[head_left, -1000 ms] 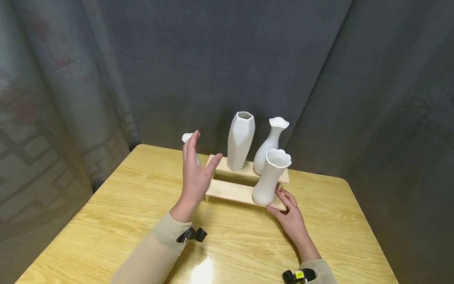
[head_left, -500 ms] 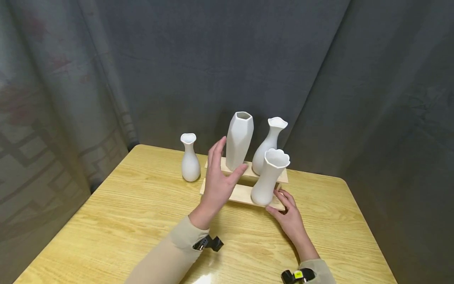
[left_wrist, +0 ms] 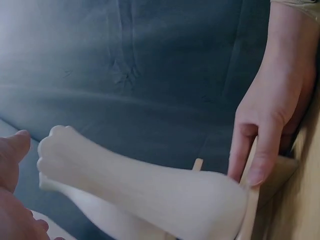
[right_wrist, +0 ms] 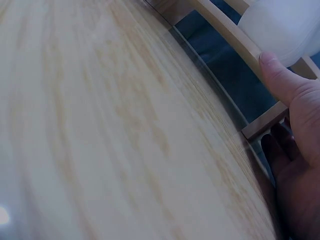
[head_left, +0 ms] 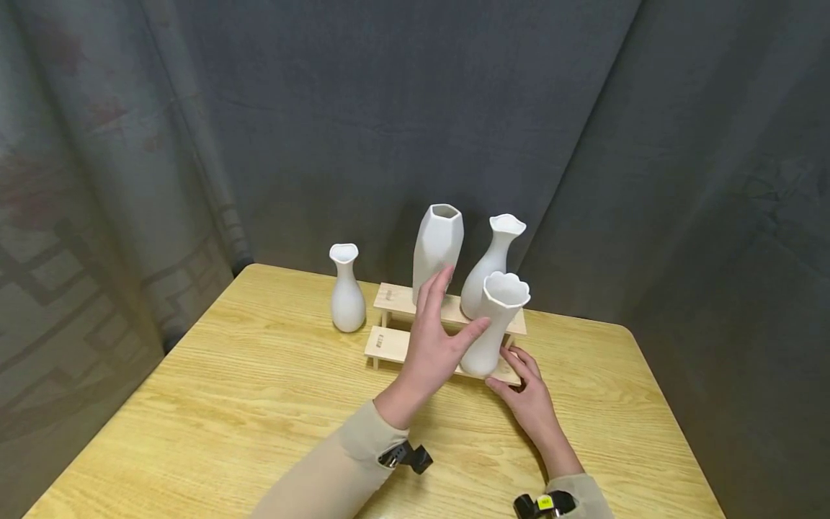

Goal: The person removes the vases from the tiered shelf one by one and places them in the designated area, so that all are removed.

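Note:
A white vase with a scalloped rim (head_left: 499, 306) stands on the lower step of a two-step wooden stand (head_left: 390, 344), towards its right end. My left hand (head_left: 429, 349), fingers extended and thumb spread, overlaps the stand just left of this vase; in the left wrist view a gap shows between the hand and the rim. With thumb in front and fingers behind, my right hand (head_left: 533, 396) grips the right end of the lower step. On the upper step are a tall faceted vase (head_left: 437, 241), partly hidden by my left fingers, and a wavy-rimmed vase (head_left: 488, 274).
A smaller white vase (head_left: 348, 299) stands on the wood-grain table (head_left: 259, 375), left of the stand. Grey curtains (head_left: 389, 108) hang behind the table and along its sides. Both wrists wear small black cameras.
My left hand has moved right, from in front of the small vase, past the faceted vase, to beside the scalloped vase. The stand's left end shows again. My right hand keeps its grip.

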Demonstrator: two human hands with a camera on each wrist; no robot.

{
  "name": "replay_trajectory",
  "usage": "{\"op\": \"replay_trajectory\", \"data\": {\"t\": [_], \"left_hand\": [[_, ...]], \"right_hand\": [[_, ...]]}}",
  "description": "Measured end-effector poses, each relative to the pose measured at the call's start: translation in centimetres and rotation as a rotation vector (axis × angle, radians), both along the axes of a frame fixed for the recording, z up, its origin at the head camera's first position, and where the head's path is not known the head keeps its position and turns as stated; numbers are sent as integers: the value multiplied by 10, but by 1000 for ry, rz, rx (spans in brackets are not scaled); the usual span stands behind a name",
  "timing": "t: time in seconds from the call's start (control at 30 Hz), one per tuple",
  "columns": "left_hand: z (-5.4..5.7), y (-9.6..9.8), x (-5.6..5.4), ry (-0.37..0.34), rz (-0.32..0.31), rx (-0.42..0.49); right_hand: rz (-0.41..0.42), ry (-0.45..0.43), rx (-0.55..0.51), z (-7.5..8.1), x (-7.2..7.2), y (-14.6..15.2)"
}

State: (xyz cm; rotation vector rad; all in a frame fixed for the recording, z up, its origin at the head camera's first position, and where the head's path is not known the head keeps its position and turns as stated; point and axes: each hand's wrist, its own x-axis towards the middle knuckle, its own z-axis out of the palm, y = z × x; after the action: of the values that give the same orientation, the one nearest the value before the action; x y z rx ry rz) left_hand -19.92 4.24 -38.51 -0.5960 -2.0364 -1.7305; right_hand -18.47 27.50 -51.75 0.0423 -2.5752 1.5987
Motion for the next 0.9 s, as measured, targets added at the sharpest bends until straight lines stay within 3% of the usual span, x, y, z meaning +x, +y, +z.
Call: {"op": "replay_trajectory", "data": {"t": [0.4, 0.9], "left_hand": [[-18, 25, -4, -92, -48, -49], [-33, 34, -8, -105, -31, -134]], "right_hand": [[17, 26, -10, -2, -1, 1], [21, 23, -21, 0, 1, 1]]}}
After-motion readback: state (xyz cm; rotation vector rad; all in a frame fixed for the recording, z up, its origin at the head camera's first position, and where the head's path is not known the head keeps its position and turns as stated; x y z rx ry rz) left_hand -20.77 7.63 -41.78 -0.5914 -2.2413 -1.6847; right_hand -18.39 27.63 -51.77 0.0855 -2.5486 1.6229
